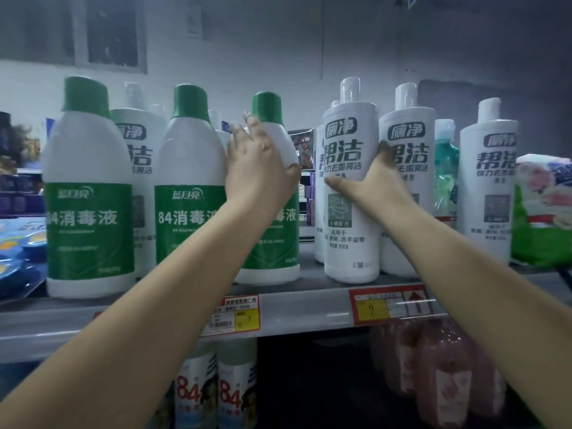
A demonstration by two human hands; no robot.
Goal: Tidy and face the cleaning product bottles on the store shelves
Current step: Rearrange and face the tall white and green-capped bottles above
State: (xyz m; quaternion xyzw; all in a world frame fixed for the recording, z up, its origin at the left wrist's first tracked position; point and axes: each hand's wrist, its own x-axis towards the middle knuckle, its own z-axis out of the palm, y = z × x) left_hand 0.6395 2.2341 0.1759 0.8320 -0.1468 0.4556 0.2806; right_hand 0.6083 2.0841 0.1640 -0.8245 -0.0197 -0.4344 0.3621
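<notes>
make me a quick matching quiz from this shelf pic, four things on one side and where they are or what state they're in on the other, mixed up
1. left hand
2. right hand
3. teal bottle
4. yellow price tag

a. on the shelf's front edge
b. grips a green-capped bottle
c. stands behind the white bottles
d. grips a white-capped bottle

Pairs: 1-b, 2-d, 3-c, 4-a

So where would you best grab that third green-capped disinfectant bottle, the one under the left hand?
Probably by the sloping shoulder just below the green cap, coming from the front. The third green-capped disinfectant bottle stands upright with a neighbouring bottle tight on its left, so its sides are crowded there. The left hand already wraps that shoulder, thumb on the open right side.
</notes>
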